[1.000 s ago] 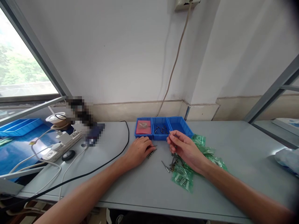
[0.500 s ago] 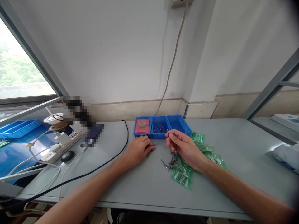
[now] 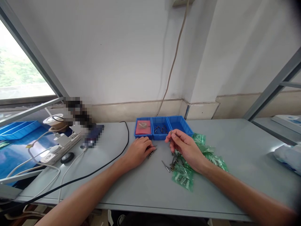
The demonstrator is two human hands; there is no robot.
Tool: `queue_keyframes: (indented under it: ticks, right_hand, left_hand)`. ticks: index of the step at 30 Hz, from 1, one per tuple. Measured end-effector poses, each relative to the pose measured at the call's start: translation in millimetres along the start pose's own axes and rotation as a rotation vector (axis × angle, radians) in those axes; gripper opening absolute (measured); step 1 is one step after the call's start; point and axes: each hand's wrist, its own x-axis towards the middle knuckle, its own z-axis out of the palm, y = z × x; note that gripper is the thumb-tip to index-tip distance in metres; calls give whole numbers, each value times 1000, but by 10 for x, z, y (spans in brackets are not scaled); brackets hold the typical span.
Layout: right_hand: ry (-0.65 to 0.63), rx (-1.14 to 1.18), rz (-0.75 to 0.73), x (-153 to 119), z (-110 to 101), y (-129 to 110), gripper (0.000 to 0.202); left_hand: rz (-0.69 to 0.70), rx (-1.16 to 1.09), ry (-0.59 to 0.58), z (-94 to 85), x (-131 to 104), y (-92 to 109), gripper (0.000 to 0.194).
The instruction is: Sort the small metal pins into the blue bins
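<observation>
My left hand (image 3: pixel 139 151) rests on the table with its fingers curled together. Slim metal pins (image 3: pixel 152 153) stick out from under its fingertips. Just in front of the blue three-part bin (image 3: pixel 160 137), my right hand (image 3: pixel 185 146) is raised in a pinch. Between its thumb and index finger is a small metal pin (image 3: pixel 171 132), mostly covered by the fingers. Below that hand lies a pile of loose metal pins (image 3: pixel 173 161), partly hidden, beside green plastic bags (image 3: pixel 184 177) of similar parts. Several dark pins (image 3: pixel 162 129) lie in the bin's middle compartment.
A red packet (image 3: pixel 143 127) lies in the bin's left compartment. A black cable (image 3: pixel 103 169) crosses the table on the left, near a power strip (image 3: pixel 63 149) and a round black object (image 3: pixel 67 157). A clear plastic bag (image 3: pixel 288 158) is at the far right.
My right hand has shifted slightly and turned the pin a little between its fingertips. My left hand and the pins under it look the same.
</observation>
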Motion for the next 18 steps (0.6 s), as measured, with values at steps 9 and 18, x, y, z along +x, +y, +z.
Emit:
queue_keyframes:
  ticks: [9, 18]
  right_hand:
    - [14, -50, -26, -2, -5, -10, 38]
    - [21, -16, 13, -1, 7, -19, 36]
  left_hand:
    - [1, 1, 0, -11, 7, 12, 27]
    - [-1, 11, -7, -14, 7, 10, 22]
